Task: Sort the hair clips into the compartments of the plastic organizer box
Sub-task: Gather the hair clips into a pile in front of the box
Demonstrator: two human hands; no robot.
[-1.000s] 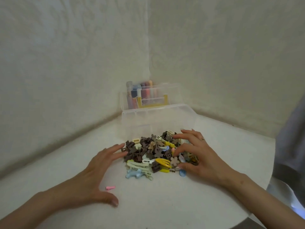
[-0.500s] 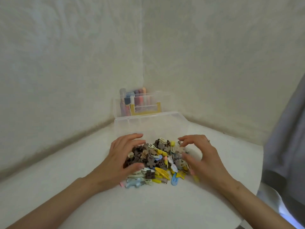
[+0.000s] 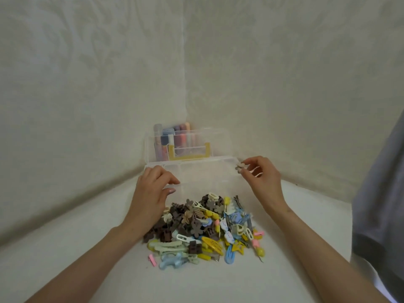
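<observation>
Beige flower clip (image 3: 239, 167) in right hand (image 3: 263, 179) pinch — left hand (image 3: 153, 189) loose, empty; no legible writing.

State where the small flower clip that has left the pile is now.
In the head view, the flower clip is pinched in the right hand, raised beside the organizer box's right end.
</observation>
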